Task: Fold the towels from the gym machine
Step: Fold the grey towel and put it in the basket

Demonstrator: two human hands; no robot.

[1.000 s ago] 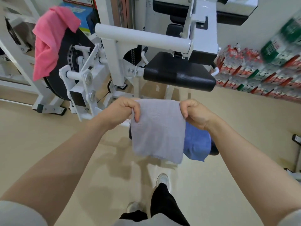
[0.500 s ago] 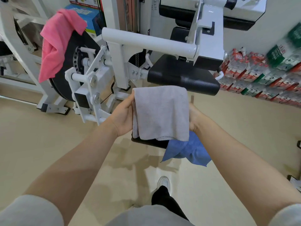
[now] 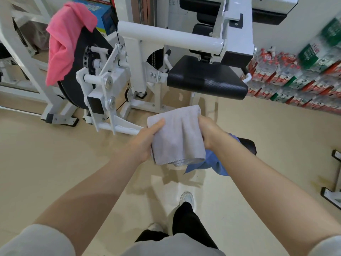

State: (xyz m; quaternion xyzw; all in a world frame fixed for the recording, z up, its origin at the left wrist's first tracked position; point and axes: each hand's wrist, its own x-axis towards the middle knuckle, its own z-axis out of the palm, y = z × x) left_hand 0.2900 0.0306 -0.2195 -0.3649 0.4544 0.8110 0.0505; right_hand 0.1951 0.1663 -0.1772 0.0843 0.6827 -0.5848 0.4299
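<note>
A grey towel (image 3: 177, 135), folded into a small rectangle, is held in the air in front of me. My left hand (image 3: 145, 141) grips its left edge and my right hand (image 3: 208, 132) grips its right edge. Behind the grey towel a blue towel (image 3: 212, 163) hangs over a black roller pad (image 3: 248, 145), mostly hidden by my right wrist. A pink towel (image 3: 64, 41) is draped over the black wheel of the white gym machine (image 3: 166, 36) at the upper left.
The machine's black seat pad (image 3: 206, 78) juts out just beyond my hands. Packs of bottled water (image 3: 299, 80) are stacked along the right wall. Beige floor (image 3: 55, 163) spreads to the left; my leg and shoe (image 3: 186, 198) are below.
The grey towel went from hanging as one long sheet to being folded over into a shorter, thicker rectangle. My hands shifted from its top corners to its two sides.
</note>
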